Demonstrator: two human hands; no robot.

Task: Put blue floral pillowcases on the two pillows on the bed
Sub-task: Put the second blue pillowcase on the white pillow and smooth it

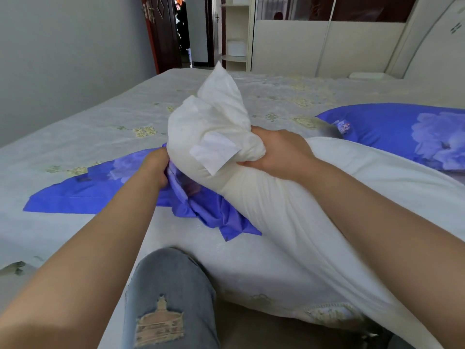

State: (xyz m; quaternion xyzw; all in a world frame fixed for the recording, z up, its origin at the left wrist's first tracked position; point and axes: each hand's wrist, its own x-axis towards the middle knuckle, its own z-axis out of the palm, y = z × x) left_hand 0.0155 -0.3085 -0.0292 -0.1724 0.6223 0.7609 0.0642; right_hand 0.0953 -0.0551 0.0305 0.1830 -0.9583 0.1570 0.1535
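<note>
on the left, the empty case lies flat on the bed, its open end bunched toward the middle. our left hand has its fingers curled into that bunched edge, gripping the cloth at the mouth, right against the bare pillow. we judge the step in hand is feeding the pillow's end into the case. to do it well, we want the left hand holding only the top layer, so the mouth gapes open instead of being pinched closed; from here we cannot tell which layers it has.

in the middle, the pillow's end stands up, squeezed narrow, with a white label hanging off it. our right hand clamps around this neck, thumb under, fingers over. keeping it squeezed small helps it pass through the opening, and we should aim a corner at the far corner of the case, then draw the cloth back along the body lying across our lap side.

on the right, a second pillow already wears its blue floral cover and rests near the bed's edge, well apart from both hands, so half the task looks done.
</note>
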